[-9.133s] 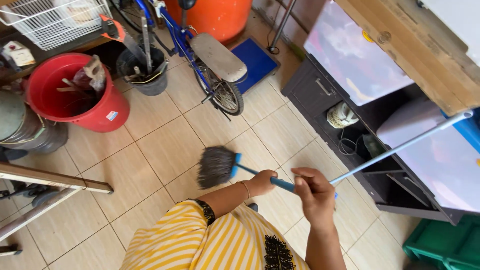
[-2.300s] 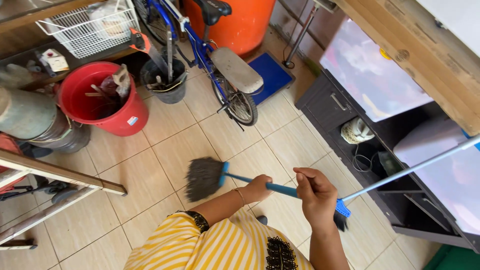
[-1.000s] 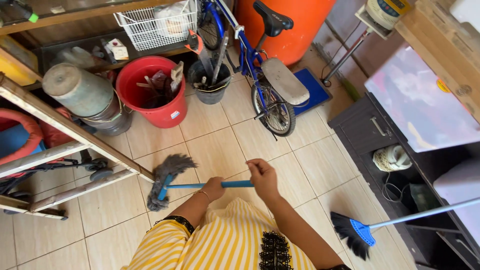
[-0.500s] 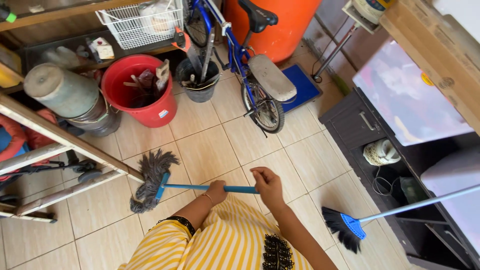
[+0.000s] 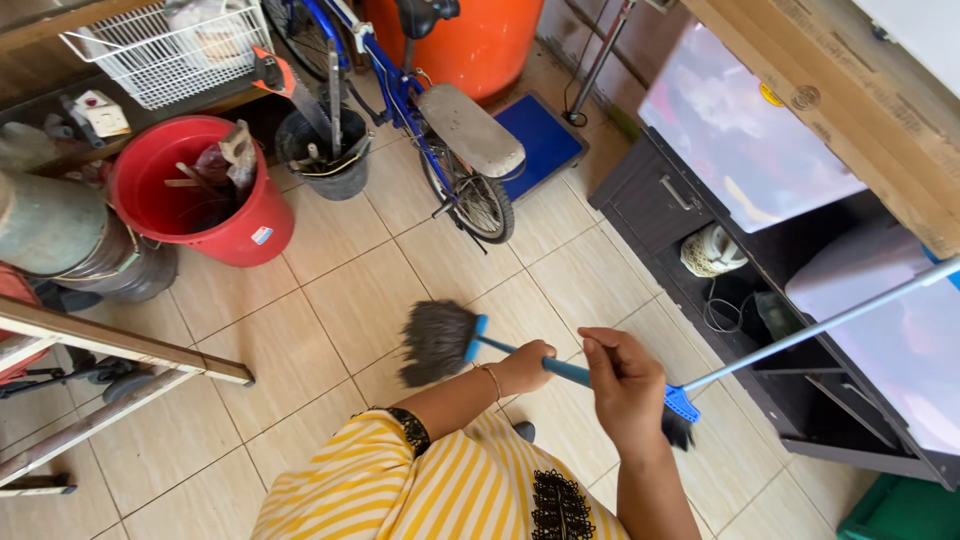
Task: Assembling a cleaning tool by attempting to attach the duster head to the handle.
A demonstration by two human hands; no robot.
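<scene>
Both of my hands hold a short broom by its blue handle (image 5: 572, 373). My left hand (image 5: 524, 366), with a thin bracelet on its wrist, grips the handle nearer the head. My right hand (image 5: 622, 383) is closed around the handle further back. The broom's dark grey bristle head (image 5: 436, 342) rests low over the beige floor tiles (image 5: 350, 290), pointing left. I wear a yellow and white striped top.
A second broom (image 5: 682, 408) with a long silver pole leans against a dark cabinet (image 5: 660, 200) on the right. A blue bicycle (image 5: 455, 130), red bucket (image 5: 215, 220), black bucket (image 5: 325, 165), orange tank (image 5: 470, 40) and wooden ladder (image 5: 120, 345) stand around.
The bristle head has swung from the left, near the ladder, to the right and now lies in front of me. My view has turned right towards the cabinet.
</scene>
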